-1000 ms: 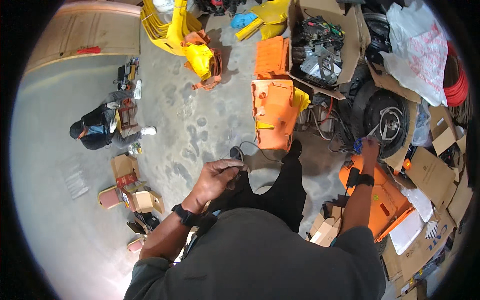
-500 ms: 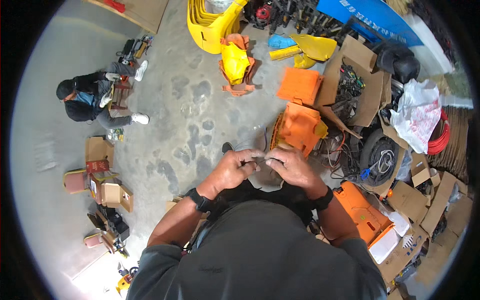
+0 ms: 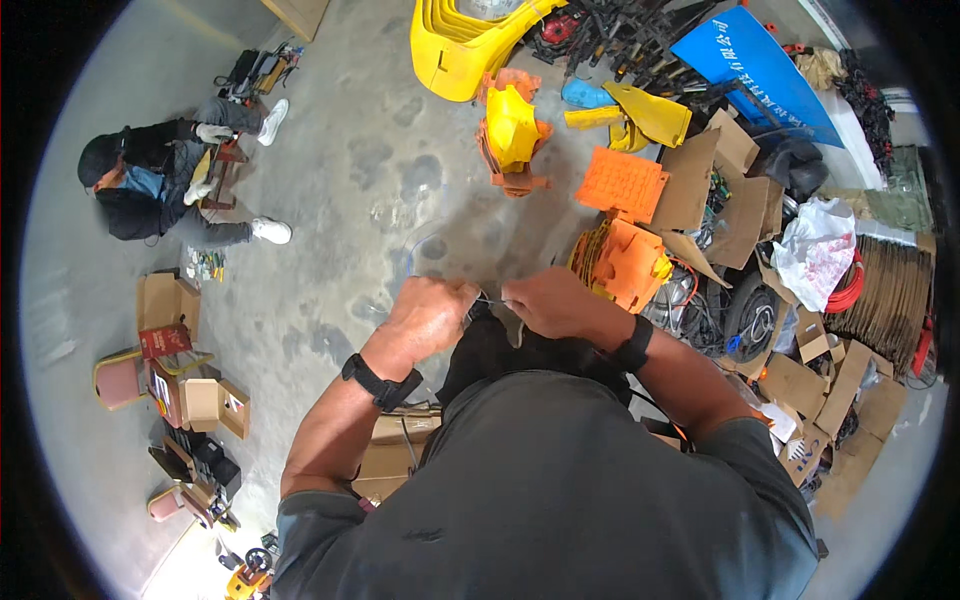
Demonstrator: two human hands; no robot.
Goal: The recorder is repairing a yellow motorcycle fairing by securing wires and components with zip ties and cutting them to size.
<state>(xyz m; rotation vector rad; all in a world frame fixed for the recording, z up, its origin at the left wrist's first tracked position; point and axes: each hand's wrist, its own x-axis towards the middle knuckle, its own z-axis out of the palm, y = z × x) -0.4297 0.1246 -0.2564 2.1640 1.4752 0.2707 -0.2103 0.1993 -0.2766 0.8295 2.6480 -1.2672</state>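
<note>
My left hand [image 3: 430, 312] and my right hand [image 3: 558, 303] are both closed in front of my body, a short gap between them. A thin wire [image 3: 491, 300] spans that gap, gripped at either end by my fingers. Its full length and whatever else lies inside the fists cannot be made out. Below the left hand, a small dark part shows against my dark trousers. Both wrists wear a black band.
Orange plastic shells [image 3: 630, 265] and an open cardboard box of parts [image 3: 735, 215] stand to the right. Yellow fenders [image 3: 450, 60] lie at the far side. On the left, a person [image 3: 165, 185] sits on a low stool, with cardboard boxes [image 3: 165, 300] nearby.
My hands, pinching close together before, have drawn apart, so the wire now shows between them. The whole view has shifted, with the orange and yellow parts appearing further right.
</note>
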